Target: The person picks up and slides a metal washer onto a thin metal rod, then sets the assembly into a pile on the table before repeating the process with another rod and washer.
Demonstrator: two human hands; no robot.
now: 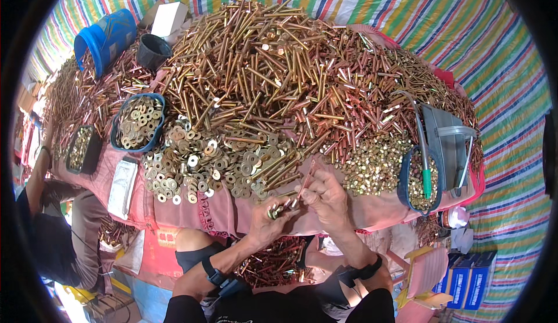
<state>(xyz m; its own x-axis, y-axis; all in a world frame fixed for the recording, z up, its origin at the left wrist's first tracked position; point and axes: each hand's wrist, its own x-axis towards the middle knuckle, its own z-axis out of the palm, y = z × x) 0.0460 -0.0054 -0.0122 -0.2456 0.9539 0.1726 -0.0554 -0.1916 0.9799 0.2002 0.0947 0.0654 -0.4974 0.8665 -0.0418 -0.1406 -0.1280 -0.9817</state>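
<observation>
My left hand point(269, 219), over the front edge of the pink cloth, has its fingers curled round small metal parts point(279, 209); their exact kind is hard to make out. Beside it, my right hand point(327, 201) pinches a slim reddish metal bolt point(306, 179) that points up and away. Just beyond both hands lie a few brass-coloured bolts point(283, 171). A spread of flat round washers point(232, 163) lies beyond my left hand. To the right of my right hand are many small nuts point(372, 166).
A large heap of bolts point(250, 67) covers the table's far side. Tubs of washers point(139, 119) and nuts point(415, 192) flank the work area. A grey dustpan-like scoop point(442, 137) stands right. A blue bucket point(107, 38) lies at back left. Another person's arm point(38, 175) is at left.
</observation>
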